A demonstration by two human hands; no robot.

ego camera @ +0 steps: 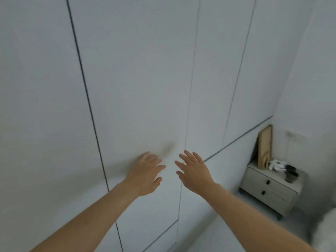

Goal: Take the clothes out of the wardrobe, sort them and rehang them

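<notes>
Wardrobe (136,79) fills the view – flat white doors, all closed, no clothes visible. Left hand (146,174) and right hand (193,171) reach toward the seam between two middle doors, fingers straight and spread, holding nothing; contact with the doors can't be told – left is blurred. Grey nightstand (269,188) sits at right.

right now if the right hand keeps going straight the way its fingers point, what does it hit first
Most likely the white wardrobe door just right of the centre seam: the right hand reaches toward it with open fingers. Nothing shows between them, though the remaining gap is hard to judge.
</notes>
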